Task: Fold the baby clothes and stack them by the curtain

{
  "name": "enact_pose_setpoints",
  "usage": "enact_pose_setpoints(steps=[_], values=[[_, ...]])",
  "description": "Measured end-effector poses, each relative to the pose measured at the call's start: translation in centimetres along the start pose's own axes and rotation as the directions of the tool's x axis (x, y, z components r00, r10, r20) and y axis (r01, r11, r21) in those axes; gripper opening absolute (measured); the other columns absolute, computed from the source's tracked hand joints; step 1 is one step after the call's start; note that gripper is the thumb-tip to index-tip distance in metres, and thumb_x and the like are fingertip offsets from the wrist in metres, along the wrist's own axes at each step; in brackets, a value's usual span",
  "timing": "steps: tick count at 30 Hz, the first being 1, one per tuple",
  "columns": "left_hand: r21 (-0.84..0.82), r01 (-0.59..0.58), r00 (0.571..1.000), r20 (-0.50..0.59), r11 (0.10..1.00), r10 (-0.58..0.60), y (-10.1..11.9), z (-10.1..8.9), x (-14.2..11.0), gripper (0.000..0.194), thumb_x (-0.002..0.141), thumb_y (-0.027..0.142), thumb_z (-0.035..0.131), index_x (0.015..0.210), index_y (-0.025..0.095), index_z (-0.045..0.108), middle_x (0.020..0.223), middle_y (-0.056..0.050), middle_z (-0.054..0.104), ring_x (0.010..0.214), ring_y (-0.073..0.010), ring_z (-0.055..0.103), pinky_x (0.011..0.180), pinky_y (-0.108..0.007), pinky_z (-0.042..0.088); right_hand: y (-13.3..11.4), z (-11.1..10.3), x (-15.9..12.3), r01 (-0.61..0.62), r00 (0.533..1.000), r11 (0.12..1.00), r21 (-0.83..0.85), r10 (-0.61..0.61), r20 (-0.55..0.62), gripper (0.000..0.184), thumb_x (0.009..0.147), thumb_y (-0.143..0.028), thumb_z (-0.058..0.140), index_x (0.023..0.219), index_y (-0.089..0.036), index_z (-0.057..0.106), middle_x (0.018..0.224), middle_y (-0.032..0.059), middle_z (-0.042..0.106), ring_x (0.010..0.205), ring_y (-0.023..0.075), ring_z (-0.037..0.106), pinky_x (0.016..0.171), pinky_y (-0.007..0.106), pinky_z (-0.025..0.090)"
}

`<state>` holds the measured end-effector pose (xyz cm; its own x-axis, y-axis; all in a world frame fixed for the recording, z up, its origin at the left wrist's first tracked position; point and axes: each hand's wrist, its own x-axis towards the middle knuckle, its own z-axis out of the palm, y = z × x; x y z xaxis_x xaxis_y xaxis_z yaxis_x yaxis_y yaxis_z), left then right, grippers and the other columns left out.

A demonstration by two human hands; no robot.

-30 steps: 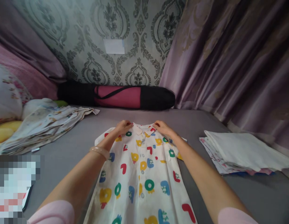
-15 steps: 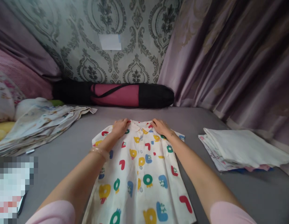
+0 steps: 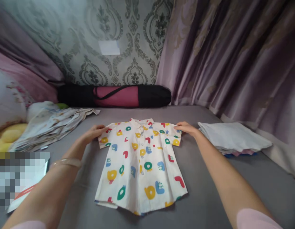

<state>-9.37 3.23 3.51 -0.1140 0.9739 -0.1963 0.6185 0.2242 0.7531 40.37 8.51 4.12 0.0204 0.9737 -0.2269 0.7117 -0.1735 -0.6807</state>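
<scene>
A white short-sleeved button-up shirt [image 3: 135,159], printed with colourful letters and little ducks, lies front up on a grey bedsheet [image 3: 199,206], its collar [image 3: 142,123] at the far end and its hem nearest the wearer. The left hand [image 3: 96,132] pinches the top outer edge of the shirt's left-side sleeve between thumb and fingers; the right hand [image 3: 186,127] pinches the opposite sleeve the same way, so both sleeves are spread outward. A pale bangle [image 3: 67,163] circles the left forearm. Right of the shirt, beyond the right hand, sits a stack of folded cloths [image 3: 235,136], white on top. Left of the shirt, past the left hand, lies a flattened pile of printed garments [image 3: 54,127], with a yellow plush [image 3: 11,136] farther out. Beyond the shirt's collar, a black-and-pink cylindrical carry bag [image 3: 115,97] rests lengthwise against damask wallpaper [image 3: 133,68]. Purple curtains [image 3: 221,63] hang behind the shirt to the right.
</scene>
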Motion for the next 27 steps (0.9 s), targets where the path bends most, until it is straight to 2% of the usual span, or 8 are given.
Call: enact_pose_setpoints(steps=[2, 6, 10, 14, 16, 20, 23, 27], values=[[-0.119, 0.03, 0.999, -0.02, 0.992, -0.033, 0.5, 0.5, -0.5, 0.046, 0.061, 0.061, 0.067, 0.076, 0.018, 0.061, 0.056, 0.003, 0.055, 0.051, -0.0117, 0.047, 0.043, -0.02, 0.031, 0.3, 0.6, -0.3, 0.013, 0.998, 0.999, 0.038, -0.01, -0.068, 0.013, 0.077, -0.028, 0.061, 0.075, -0.015, 0.064, 0.068, 0.0029, 0.068, 0.059, 0.0126, 0.06, 0.05, 0.02, 0.041], [-0.31, 0.014, 0.998, -0.057, 0.951, -0.033, 2.0, 1.0, -0.7, 0.039, 0.058, 0.045, 0.073, 0.074, 0.02, 0.048, 0.061, 0.004, 0.056, 0.052, -0.01, 0.051, 0.045, -0.019, 0.036, 0.5, 1.8, -0.3, 0.027, 0.976, 0.999, 0.04, -0.018, -0.219, 0.024, 0.081, -0.031, 0.055, 0.093, -0.013, 0.064, 0.081, 0.0069, 0.07, 0.067, 0.0158, 0.063, 0.055, 0.022, 0.045], [-0.313, 0.019, 0.998, -0.046, 0.95, -0.035, 2.4, 0.8, -0.2, 0.044, 0.058, 0.035, 0.073, 0.093, 0.02, 0.05, 0.071, 0.003, 0.059, 0.057, -0.0119, 0.058, 0.047, -0.02, 0.041, 0.5, 2.8, -0.3, 0.043, 0.933, 0.998, -0.044, -0.056, -0.356, 0.027, 0.085, -0.03, 0.05, 0.103, -0.014, 0.063, 0.096, 0.0099, 0.069, 0.086, 0.0204, 0.064, 0.068, 0.025, 0.046], [-0.123, -0.058, 0.995, -0.093, 0.991, 0.046, 1.4, 0.3, 0.8, 0.056, 0.063, 0.036, 0.067, 0.114, 0.018, 0.052, 0.077, 0.0, 0.059, 0.059, -0.0142, 0.059, 0.046, -0.02, 0.038, 0.4, 3.2, -1.1, 0.06, 0.909, 0.981, -0.187, -0.131, -0.395, 0.026, 0.092, -0.03, 0.044, 0.108, -0.018, 0.061, 0.101, 0.0099, 0.069, 0.096, 0.0224, 0.062, 0.077, 0.028, 0.043], [0.069, -0.095, 0.977, -0.183, 0.993, 0.106, 0.5, 0.3, 1.2, 0.049, 0.068, 0.036, 0.063, 0.113, 0.016, 0.055, 0.076, -0.001, 0.058, 0.062, -0.0163, 0.059, 0.05, -0.023, 0.04, 0.3, 3.4, -1.8, 0.055, 0.911, 0.931, -0.36, -0.194, -0.363, 0.029, 0.096, -0.032, 0.039, 0.113, -0.021, 0.059, 0.104, 0.0105, 0.068, 0.095, 0.0232, 0.062, 0.077, 0.029, 0.042], [0.333, -0.135, 0.918, -0.312, 0.933, 0.244, -1.2, 0.7, 1.6, 0.031, 0.073, 0.028, 0.057, 0.102, 0.015, 0.059, 0.088, -0.008, 0.06, 0.091, -0.0247, 0.061, 0.075, -0.032, 0.047, 0.4, 3.7, -2.8, 0.049, 0.924, 0.783, -0.62, -0.271, -0.269, 0.032, 0.1, -0.033, 0.031, 0.119, -0.023, 0.054, 0.113, 0.0114, 0.065, 0.095, 0.0241, 0.063, 0.078, 0.032, 0.041], [0.414, -0.162, 0.906, -0.298, 0.896, 0.301, -2.1, 1.4, 1.2, 0.026, 0.081, 0.027, 0.049, 0.103, 0.015, 0.057, 0.098, -0.011, 0.058, 0.092, -0.0245, 0.061, 0.082, -0.035, 0.047, 0.5, 4.1, -2.8, 0.02, 0.934, 0.756, -0.654, -0.248, -0.257, 0.032, 0.1, -0.032, 0.03, 0.12, -0.022, 0.053, 0.114, 0.0124, 0.064, 0.097, 0.0258, 0.064, 0.081, 0.036, 0.042], [0.434, -0.068, 0.915, -0.332, 0.898, 0.23, -2.2, 2.0, 0.7, 0.031, 0.087, 0.03, 0.045, 0.112, 0.014, 0.054, 0.11, -0.015, 0.055, 0.099, -0.0266, 0.059, 0.088, -0.039, 0.045, 0.7, 4.0, -2.2, -0.092, 0.924, 0.85, -0.519, -0.122, -0.362, 0.036, 0.096, -0.035, 0.04, 0.126, -0.018, 0.049, 0.113, 0.0158, 0.065, 0.103, 0.028, 0.063, 0.085, 0.038, 0.043]])
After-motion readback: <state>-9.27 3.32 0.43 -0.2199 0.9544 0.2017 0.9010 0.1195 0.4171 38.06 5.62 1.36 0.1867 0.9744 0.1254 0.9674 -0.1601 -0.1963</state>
